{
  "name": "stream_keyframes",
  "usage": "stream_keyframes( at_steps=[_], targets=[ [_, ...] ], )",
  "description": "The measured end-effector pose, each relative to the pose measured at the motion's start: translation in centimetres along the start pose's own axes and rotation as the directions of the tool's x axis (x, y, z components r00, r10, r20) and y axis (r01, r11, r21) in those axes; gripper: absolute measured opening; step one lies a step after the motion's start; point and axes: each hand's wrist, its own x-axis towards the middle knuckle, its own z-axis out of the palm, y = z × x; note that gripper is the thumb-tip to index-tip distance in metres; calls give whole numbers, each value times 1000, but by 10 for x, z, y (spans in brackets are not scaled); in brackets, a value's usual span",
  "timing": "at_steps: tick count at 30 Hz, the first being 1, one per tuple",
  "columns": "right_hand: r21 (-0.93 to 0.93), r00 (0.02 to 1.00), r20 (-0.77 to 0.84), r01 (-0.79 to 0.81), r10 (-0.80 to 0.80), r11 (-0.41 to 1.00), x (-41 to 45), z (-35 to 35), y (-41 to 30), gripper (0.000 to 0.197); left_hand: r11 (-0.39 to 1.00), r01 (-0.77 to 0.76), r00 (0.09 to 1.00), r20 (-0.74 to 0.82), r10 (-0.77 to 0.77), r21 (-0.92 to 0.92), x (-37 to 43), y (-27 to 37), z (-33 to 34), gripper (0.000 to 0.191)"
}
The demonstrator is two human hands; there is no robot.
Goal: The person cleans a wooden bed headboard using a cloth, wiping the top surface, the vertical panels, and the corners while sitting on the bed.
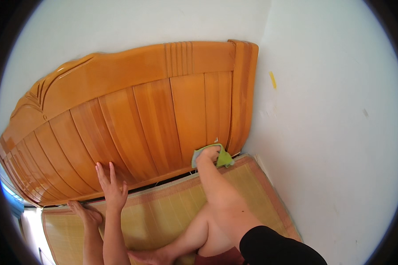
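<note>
A green cloth (224,158) with a greyish side lies under my right hand (209,153), which presses it against the lower right part of a varnished wooden headboard (152,109). A small whitish mark shows on the panel just above the cloth. To the left, my left hand (113,190) has its fingers spread and its fingertips at the lower panels of the headboard, with nothing in it. Whether those fingertips touch the wood is hard to tell.
Below the headboard lies a woven mat (182,202) with a reddish-brown border, and my bare legs and feet are on it. A dark gap with a thin pale cord runs between mat and headboard. White walls (325,126) meet behind; yellow tape (272,80) sticks to the right one.
</note>
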Motion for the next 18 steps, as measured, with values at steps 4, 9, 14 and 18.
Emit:
stream_keyframes(
  at_steps=[4, 9, 14, 18],
  targets=[
    [17, 994, 96, -60, 58, 998, -18, 3, 26, 65, 998, 43, 995, 93, -38, -54, -26, -23, -8, 77],
    [414, 915, 400, -233, 54, 880, 35, -9, -11, 56, 991, 92, 980, 188, -73, -93, -50, -43, -11, 62],
    [230, 916, 390, -195, 93, 953, 20, -15, 4, 52, 961, 251, 961, 149, -233, -120, -80, -61, -17, 53],
    [-265, 981, 192, 57, -5, 963, -16, -18, 59, 49, 950, 273, 948, 212, -238, -155, -98, -63, 5, 52]
  ],
)
